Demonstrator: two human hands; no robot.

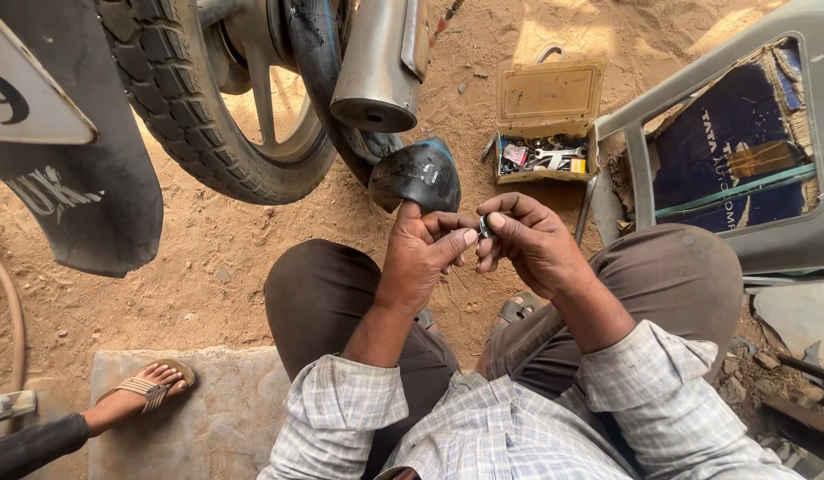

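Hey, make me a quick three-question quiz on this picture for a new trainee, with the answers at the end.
1. True or false: both hands meet around one small dark part, held in front of the black inner tube.
2. Which stands open on the sandy ground? A) a small toolbox with tools inside B) a paint tin C) a water bucket
3. What hangs just above the inner tube, beside the rear tyre?

Key
1. True: the left hand and right hand pinch the small dark part between their fingertips.
2. A, the toolbox.
3. The metal exhaust pipe.
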